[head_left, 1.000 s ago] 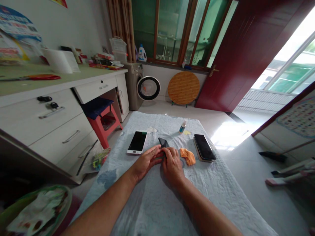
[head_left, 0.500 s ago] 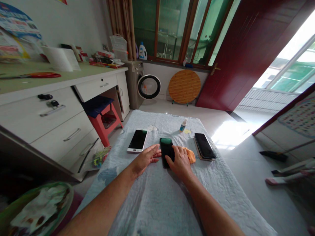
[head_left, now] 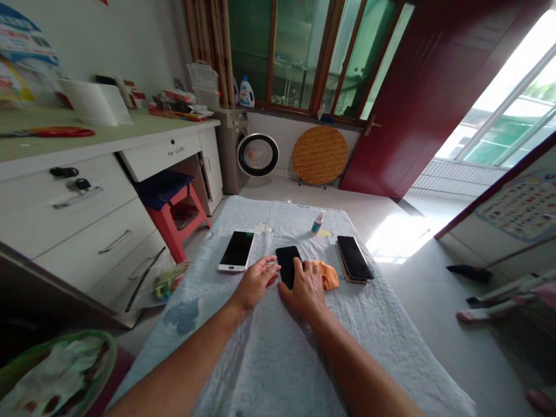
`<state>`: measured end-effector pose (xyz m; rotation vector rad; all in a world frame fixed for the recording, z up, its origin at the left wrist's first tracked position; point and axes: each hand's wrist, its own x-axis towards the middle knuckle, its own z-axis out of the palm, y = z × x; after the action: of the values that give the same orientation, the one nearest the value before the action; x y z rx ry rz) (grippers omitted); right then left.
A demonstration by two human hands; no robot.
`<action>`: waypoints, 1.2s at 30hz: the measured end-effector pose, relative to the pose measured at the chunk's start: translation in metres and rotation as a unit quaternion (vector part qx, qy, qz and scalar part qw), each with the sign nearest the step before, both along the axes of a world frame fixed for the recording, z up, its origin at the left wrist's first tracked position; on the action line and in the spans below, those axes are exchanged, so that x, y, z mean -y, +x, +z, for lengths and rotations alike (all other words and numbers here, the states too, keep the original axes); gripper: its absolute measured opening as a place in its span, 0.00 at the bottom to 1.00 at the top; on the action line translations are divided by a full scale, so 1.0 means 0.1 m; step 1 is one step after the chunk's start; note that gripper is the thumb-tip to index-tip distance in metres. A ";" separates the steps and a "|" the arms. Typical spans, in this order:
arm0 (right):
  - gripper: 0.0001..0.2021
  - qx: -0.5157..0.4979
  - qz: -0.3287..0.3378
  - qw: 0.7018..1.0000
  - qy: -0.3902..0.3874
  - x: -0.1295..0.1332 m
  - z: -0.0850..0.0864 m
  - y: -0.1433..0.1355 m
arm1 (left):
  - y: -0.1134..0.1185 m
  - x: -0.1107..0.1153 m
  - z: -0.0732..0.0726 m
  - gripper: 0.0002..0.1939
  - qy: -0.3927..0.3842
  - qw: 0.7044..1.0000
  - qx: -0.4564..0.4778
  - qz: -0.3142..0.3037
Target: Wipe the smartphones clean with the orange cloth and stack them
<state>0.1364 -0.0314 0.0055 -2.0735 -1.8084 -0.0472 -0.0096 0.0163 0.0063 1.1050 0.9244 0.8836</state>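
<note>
A black smartphone (head_left: 287, 259) lies screen up on the cloth-covered table, in front of me. My right hand (head_left: 307, 288) grips its lower part, the thumb by the near left corner and the fingers over the right side. My left hand (head_left: 257, 284) is at the phone's left edge, fingers stretched out and slightly apart; whether they touch it is unclear. An orange cloth (head_left: 328, 275) lies crumpled beside my right hand, partly behind it. To the left rests a white-framed phone (head_left: 237, 250). On the right, another black phone (head_left: 355, 257) lies on top of a flat pinkish item.
A small spray bottle (head_left: 317, 223) stands towards the table's far side. Light blue cloth (head_left: 269, 359) covers the table. Left of it are a red stool (head_left: 174, 226), a white desk (head_left: 87, 226) and a bin (head_left: 108, 359). A washing machine (head_left: 230, 150) stands open behind.
The view has shifted slightly right. The green reflection on the middle phone's screen is gone. My right hand now covers more of its lower part, while my left fingers stay by the left edge.
</note>
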 end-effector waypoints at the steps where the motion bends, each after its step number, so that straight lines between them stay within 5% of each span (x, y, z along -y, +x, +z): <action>1: 0.28 -0.007 -0.002 1.000 -0.002 0.00 0.01 0.00 | 0.01 0.02 0.00 0.28 0.013 1.000 -0.001 0.004; 12: 0.32 -0.040 0.013 0.995 0.092 0.02 0.20 0.18 | 0.00 0.02 -0.02 0.19 0.113 0.989 -0.098 0.021; 16: 0.31 -0.042 0.001 0.986 0.161 -0.02 0.34 0.49 | 0.01 0.05 -0.03 0.14 0.164 0.975 -0.144 -0.025; 19: 0.30 -0.029 -0.081 0.978 0.189 -0.06 0.39 0.86 | 0.01 0.05 -0.05 0.12 0.172 0.974 -0.146 -0.036; 26: 0.32 -0.009 -0.230 0.968 0.098 -0.09 0.33 1.50 | 0.01 0.02 -0.11 0.11 0.189 0.969 -0.152 -0.050; 36: 0.34 -0.002 -0.255 0.967 0.017 -0.13 0.20 1.57 | 0.00 0.03 -0.08 0.11 0.174 0.973 -0.140 -0.051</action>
<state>0.2929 -0.0188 0.0256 -2.4530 -1.2160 -0.2102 -0.0093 0.0136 -0.0021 1.5972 0.9531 0.8382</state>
